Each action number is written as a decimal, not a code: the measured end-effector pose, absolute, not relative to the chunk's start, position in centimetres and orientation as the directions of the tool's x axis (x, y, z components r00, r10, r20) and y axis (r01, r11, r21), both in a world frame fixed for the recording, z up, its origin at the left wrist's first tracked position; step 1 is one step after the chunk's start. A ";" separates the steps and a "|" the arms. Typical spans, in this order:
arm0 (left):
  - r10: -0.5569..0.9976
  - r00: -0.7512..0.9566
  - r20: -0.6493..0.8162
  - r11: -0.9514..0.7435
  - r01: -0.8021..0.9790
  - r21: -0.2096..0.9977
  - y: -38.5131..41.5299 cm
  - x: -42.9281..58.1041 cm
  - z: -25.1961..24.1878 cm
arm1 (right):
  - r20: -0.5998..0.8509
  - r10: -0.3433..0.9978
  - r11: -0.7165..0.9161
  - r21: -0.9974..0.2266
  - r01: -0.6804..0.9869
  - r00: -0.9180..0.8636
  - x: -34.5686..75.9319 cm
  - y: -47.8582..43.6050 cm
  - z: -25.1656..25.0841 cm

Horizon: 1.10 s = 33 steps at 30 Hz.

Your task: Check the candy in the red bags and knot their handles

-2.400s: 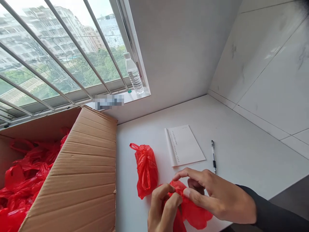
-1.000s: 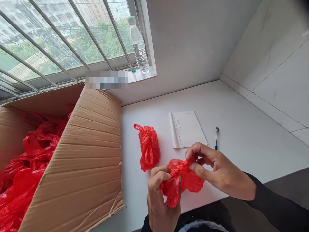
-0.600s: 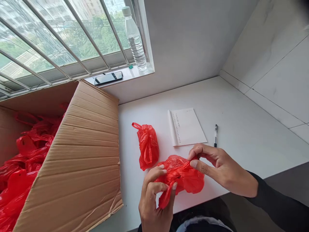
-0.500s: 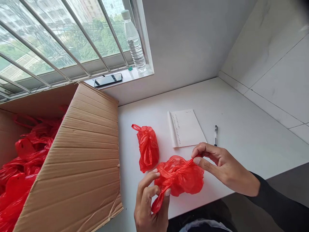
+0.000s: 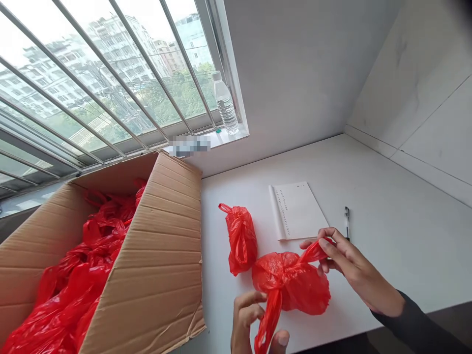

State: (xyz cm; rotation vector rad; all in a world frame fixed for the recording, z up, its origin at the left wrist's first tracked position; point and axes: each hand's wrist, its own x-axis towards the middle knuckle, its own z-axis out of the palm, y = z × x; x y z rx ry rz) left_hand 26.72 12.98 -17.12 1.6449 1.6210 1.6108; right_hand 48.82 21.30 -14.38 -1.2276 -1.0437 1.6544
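A bulging red plastic bag lies on the white table near its front edge. My right hand pinches one twisted handle of the bag and holds it out to the right. At the bottom edge my left hand pinches the other handle, which hangs down and to the left. A second red bag, tied shut, lies just left of it, touching neither hand.
A large open cardboard box full of red bags stands at the left. A sheet of paper and a pen lie behind the hands. On the window sill stands a water bottle. Tiled wall at right.
My hands have drawn apart, pulling the two handles of the bag outwards; the left hand dropped towards the bottom edge. The view has tilted up and to the left.
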 end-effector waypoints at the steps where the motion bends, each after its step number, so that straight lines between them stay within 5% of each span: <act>1: 0.850 -0.301 0.432 -0.283 0.432 0.856 13.1 27.0 -17.1 | -0.304 0.931 -0.338 -0.928 -0.157 -0.203 48.5 21.3 -14.2; 5: 0.894 -0.334 0.299 -0.139 0.427 0.893 13.6 27.7 -17.4 | -0.305 0.925 -0.351 -0.914 -0.203 -0.227 47.7 21.2 -13.6; 10: 0.917 -0.260 0.304 -0.134 0.516 0.846 13.8 27.8 -17.1 | -0.277 0.909 -0.349 -0.914 -0.207 -0.312 47.8 21.1 -14.4; 15: 0.890 -0.357 0.283 -0.076 0.496 0.865 13.7 26.9 -16.9 | -0.324 0.886 -0.409 -0.883 -0.231 -0.331 48.4 20.6 -15.7; 21: 0.896 -0.375 0.238 -0.048 0.451 0.891 14.1 27.5 -16.3 | -0.280 0.869 -0.342 -0.935 -0.087 -0.409 47.3 18.8 -15.6; 27: 0.921 -0.287 0.264 -0.114 0.448 0.887 14.6 29.5 -13.9 | -0.182 0.891 -0.073 -0.962 0.265 -0.416 46.1 17.7 -16.1; 33: 0.859 -0.451 0.242 0.035 0.523 0.852 19.8 25.2 -11.1 | -0.177 0.900 -0.122 -0.980 0.159 -0.399 47.9 18.6 -16.1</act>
